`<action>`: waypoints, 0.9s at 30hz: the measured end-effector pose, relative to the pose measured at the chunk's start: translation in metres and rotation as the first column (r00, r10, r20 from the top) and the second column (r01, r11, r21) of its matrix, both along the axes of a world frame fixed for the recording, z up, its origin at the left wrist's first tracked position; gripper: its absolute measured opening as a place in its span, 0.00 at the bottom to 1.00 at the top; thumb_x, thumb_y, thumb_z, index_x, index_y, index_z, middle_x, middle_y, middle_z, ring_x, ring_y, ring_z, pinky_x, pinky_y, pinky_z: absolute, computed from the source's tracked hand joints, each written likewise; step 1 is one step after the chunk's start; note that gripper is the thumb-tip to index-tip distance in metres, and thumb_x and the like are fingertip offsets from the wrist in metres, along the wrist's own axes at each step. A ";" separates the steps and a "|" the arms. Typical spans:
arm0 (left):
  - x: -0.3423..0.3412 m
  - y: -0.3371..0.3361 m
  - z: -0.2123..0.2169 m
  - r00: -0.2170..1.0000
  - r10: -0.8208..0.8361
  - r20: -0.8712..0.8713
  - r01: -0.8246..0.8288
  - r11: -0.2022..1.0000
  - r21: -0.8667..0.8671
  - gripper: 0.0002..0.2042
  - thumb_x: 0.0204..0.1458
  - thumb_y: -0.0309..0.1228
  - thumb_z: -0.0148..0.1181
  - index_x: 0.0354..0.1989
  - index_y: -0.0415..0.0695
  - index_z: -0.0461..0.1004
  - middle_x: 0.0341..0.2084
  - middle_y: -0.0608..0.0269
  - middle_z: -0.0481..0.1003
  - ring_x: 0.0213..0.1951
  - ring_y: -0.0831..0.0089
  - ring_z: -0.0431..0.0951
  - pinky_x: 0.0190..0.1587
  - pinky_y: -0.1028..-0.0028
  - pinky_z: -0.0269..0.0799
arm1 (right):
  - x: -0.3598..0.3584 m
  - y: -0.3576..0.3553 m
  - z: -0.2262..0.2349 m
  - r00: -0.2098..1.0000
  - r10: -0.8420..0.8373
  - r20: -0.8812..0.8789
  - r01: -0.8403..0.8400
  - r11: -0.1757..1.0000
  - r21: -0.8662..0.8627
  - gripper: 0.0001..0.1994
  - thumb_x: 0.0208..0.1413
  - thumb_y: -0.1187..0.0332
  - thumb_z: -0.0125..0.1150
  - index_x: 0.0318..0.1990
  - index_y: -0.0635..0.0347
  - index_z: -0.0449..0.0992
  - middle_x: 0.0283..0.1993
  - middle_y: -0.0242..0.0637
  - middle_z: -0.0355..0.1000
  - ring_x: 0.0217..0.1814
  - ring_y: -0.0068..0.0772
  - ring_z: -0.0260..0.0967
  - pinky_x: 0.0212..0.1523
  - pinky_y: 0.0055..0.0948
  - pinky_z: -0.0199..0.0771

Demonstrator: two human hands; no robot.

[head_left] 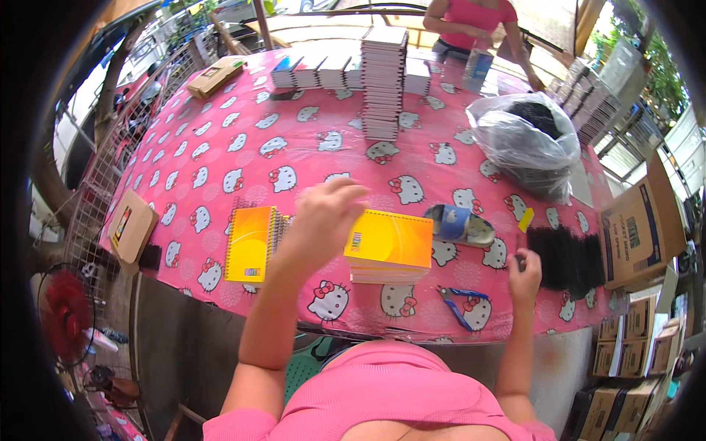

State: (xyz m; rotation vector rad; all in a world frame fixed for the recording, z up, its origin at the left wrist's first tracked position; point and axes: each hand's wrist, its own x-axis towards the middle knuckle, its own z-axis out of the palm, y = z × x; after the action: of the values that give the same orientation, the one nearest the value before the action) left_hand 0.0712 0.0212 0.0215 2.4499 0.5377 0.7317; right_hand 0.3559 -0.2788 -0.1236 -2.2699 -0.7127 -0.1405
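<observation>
My left hand (332,212) hovers between two stacks of notebooks, its fingers loosely bent and apart, with nothing visible in them. Just right of it stands a stack of unbound-looking yellow-orange notebooks (390,239). To its left lies a stack of spiral-bound yellow notebooks (250,242), partly hidden by my forearm. My right hand (524,278) is at the left side of a pile of black spiral binding coils (565,261). Its fingertips are pinched together; what they hold is too small to make out. Blue-handled pliers (463,305) lie open on the table between the right stack and my right hand.
A blue slipper-like object (462,224) lies behind the yellow stack. A clear plastic bag of black coils (526,143), a tall notebook stack (382,88) and shorter stacks (334,73) stand farther back. Cartons (640,228) line the right. Another person (474,29) works across the pink tablecloth.
</observation>
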 end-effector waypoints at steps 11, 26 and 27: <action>0.093 -0.016 -0.043 0.949 -0.089 -0.303 0.021 0.976 -0.219 0.08 0.49 0.30 0.59 0.34 0.38 0.78 0.29 0.50 0.76 0.35 0.55 0.77 0.41 0.63 0.71 | 0.077 -0.003 -0.021 0.973 -0.143 0.182 0.189 0.944 -0.269 0.07 0.45 0.71 0.60 0.33 0.62 0.74 0.35 0.46 0.69 0.38 0.50 0.71 0.39 0.43 0.71; 0.044 -0.064 -0.018 0.964 -0.050 0.261 -0.014 0.972 0.236 0.03 0.45 0.25 0.63 0.30 0.46 0.78 0.30 0.68 0.77 0.37 0.71 0.76 0.57 0.60 0.52 | -0.087 0.070 0.109 0.793 0.554 -0.255 -0.383 0.778 0.499 0.10 0.46 0.81 0.64 0.38 0.63 0.77 0.31 0.31 0.73 0.30 0.20 0.71 0.30 0.21 0.69; 0.041 -0.067 -0.018 0.969 -0.034 0.245 -0.018 0.978 0.208 0.04 0.45 0.26 0.64 0.30 0.47 0.79 0.32 0.68 0.77 0.39 0.71 0.76 0.58 0.59 0.50 | -0.093 0.074 0.119 0.784 0.585 -0.209 -0.434 0.757 0.488 0.10 0.46 0.80 0.65 0.38 0.63 0.77 0.32 0.31 0.73 0.30 0.20 0.71 0.30 0.21 0.69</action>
State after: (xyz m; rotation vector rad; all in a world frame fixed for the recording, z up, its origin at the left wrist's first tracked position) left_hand 0.1126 -0.0454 0.0039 2.4958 0.3694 1.1232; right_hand 0.2625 -0.2045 -0.0049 -1.5545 -0.9845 0.3491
